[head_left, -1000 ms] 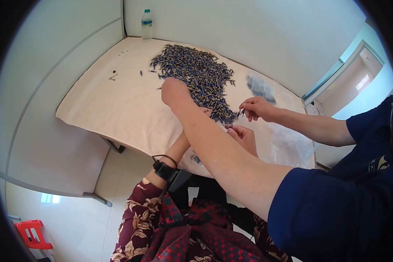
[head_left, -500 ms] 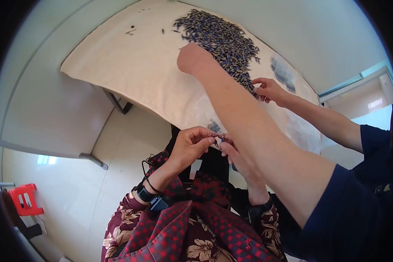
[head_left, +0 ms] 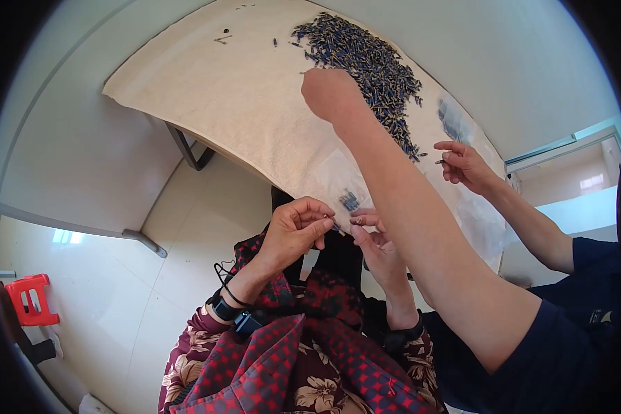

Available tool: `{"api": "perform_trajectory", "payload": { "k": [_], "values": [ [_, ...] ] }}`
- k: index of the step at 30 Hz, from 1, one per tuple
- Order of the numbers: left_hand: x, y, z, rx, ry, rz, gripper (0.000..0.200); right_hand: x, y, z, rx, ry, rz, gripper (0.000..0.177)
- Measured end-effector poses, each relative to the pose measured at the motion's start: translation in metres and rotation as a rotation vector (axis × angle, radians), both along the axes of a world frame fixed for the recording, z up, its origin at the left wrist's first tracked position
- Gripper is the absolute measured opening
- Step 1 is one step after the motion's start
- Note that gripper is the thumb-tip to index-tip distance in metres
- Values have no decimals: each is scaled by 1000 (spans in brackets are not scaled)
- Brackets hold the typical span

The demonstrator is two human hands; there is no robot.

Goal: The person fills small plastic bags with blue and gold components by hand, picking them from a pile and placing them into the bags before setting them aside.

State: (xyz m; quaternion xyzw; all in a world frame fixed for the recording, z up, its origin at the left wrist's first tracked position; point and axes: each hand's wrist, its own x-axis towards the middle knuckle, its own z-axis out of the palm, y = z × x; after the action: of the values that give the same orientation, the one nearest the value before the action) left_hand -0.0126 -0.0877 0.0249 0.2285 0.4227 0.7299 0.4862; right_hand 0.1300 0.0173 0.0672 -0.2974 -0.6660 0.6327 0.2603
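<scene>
The left hand (head_left: 293, 231) is closed in a pinch, thumb and forefinger clamped on a tiny dark part (head_left: 329, 220). The right hand (head_left: 378, 243) faces it, its fingertips pinched on a second tiny part (head_left: 357, 221). The two hands are close together but not touching, held over the lap just short of the near edge of the cloth-covered table (head_left: 221, 96).

Just beyond the fingertips a clear bag (head_left: 345, 196) lies at that edge, with a small cluster of dark blue parts inside it.

A co-worker's forearm (head_left: 407, 207) crosses right over the right hand, hiding its outer side and wrist. It runs on to a closed fist (head_left: 331, 93) resting on the cloth well beyond both hands, so the space to the right of the hands is walled in by this arm. Past the forearm, further right, the co-worker's other hand (head_left: 462, 164) pinches something too small to make out.

To the left of the left hand the way is open: pale floor (head_left: 117, 276) below the table edge, a table leg (head_left: 186, 148) some way off, and a red stool (head_left: 27, 300) far out to the left.

Beyond the fist a heap of dark blue parts (head_left: 366, 55) spreads over the cloth. Right of the heap lies a second clear bag (head_left: 454, 123) with dark parts in it, near the table's far edge by the wall. Left of the heap the cloth is a broad plain stretch, with a few stray bits (head_left: 222, 38) toward the far corner.
</scene>
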Motion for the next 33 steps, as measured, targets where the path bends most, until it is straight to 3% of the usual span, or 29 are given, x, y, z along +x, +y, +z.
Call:
{"api": "perform_trajectory", "payload": {
  "k": [4,8,17,25,29,33],
  "values": [
    [-3,4,-3,77,-187,-23,13,2,0,-3,14,51,-79,19],
    [14,22,-14,151,-219,151,13,-3,-3,-10,24,63,-87,18],
    [28,29,-15,131,-252,230,14,-12,-2,-17,25,92,-105,18],
    [24,23,-19,110,-165,142,12,1,4,-14,23,41,-89,19],
    [24,17,-24,83,-150,-3,10,16,4,-10,-51,53,-56,14],
    [25,18,-28,-94,-26,-204,10,42,11,-10,23,-185,76,20]
  ]
}}
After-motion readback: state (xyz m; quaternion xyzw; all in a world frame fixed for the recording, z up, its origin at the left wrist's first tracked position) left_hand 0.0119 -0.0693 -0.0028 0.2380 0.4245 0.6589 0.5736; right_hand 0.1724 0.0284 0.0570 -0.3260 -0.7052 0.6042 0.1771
